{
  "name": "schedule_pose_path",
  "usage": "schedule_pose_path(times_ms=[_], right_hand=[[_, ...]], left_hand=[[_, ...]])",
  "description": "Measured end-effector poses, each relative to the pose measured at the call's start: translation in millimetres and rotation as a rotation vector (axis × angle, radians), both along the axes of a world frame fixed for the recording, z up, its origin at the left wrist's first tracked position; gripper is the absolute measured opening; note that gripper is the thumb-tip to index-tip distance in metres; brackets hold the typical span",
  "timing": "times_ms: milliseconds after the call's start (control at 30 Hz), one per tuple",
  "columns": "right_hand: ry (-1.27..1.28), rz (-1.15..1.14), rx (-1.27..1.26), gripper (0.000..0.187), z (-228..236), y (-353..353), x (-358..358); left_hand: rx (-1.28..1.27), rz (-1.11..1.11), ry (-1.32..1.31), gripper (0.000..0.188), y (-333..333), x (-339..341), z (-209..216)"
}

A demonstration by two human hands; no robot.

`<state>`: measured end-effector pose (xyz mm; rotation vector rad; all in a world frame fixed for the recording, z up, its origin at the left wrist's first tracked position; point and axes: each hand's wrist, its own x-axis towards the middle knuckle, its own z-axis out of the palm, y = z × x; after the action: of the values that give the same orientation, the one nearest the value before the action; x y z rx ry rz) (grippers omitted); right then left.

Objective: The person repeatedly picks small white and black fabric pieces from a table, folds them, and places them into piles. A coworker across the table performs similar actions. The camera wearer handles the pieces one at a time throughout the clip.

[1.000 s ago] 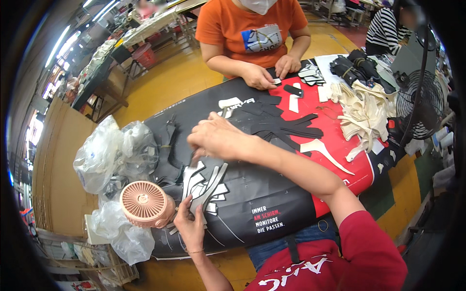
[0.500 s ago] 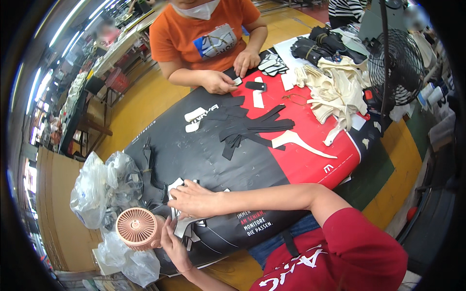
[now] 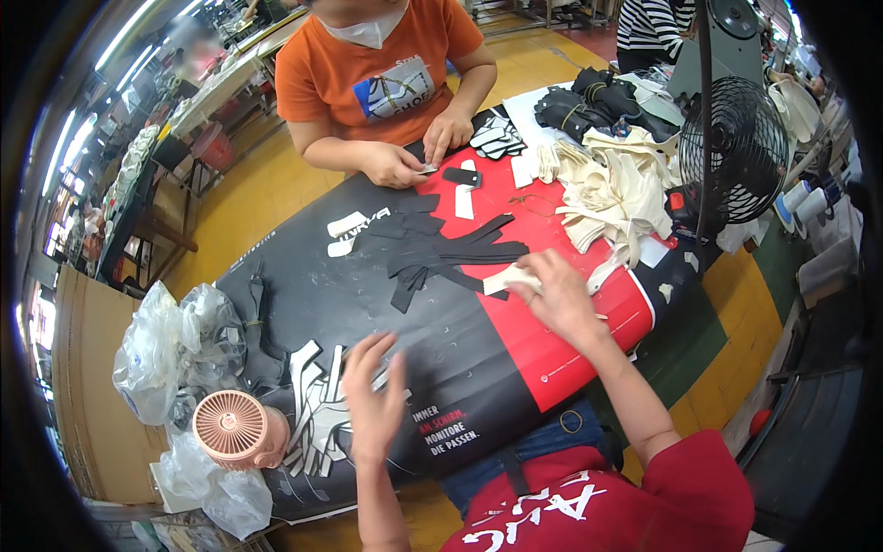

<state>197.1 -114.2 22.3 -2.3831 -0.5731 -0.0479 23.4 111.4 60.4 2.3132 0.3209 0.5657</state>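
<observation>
My right hand (image 3: 563, 299) is over the red part of the table cover, its thumb and fingers curled about a long, curved cream fabric piece (image 3: 500, 280). That piece lies beside a fanned stack of black strips (image 3: 451, 259), and the hand hides its middle. My left hand (image 3: 372, 400) is raised with its fingers apart and nothing in it. Below and beside it spreads a pile of white-and-grey cut pieces with dark edges (image 3: 322, 409). Across the table a person in an orange shirt holds a small piece (image 3: 427, 170) in both hands.
A pink fan (image 3: 230, 429) stands at the left end, among clear plastic bags (image 3: 152, 359). Bundled black pieces (image 3: 262, 322) lie behind it. Cream fabric (image 3: 621, 189) is heaped at the far right near a black fan (image 3: 736, 152). A black object (image 3: 462, 177) lies near the co-worker.
Both hands have left the white-and-grey pile, which now lies spread out. My right hand has crossed right to the cream piece; my left has lifted and opened. The whole view has shifted slightly.
</observation>
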Motion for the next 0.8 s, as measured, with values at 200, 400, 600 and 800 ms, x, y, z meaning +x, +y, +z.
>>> schedule_pose_path(times_ms=[200, 400, 600, 800], right_hand=[[-0.065, 0.217, -0.002, 0.033, -14.0, 5.1, 0.9], [0.112, 0.362, 0.218, 0.028, -12.3, -16.9, 0.6], [0.336, 0.513, 0.458, 0.038, -3.9, -33.7, -7.9], [0.604, 0.505, 0.662, 0.075, 4.4, -37.9, -27.8]], left_hand=[[-0.024, -0.251, 0.035, 0.027, -51.7, 81.1, -16.5], [-0.365, -0.182, 0.173, 0.023, -78.2, 74.0, -26.4], [-0.419, -0.220, 0.156, 0.019, -91.3, 64.4, -29.6], [-0.617, -0.146, 0.078, 0.013, -104.6, 61.1, -33.3]])
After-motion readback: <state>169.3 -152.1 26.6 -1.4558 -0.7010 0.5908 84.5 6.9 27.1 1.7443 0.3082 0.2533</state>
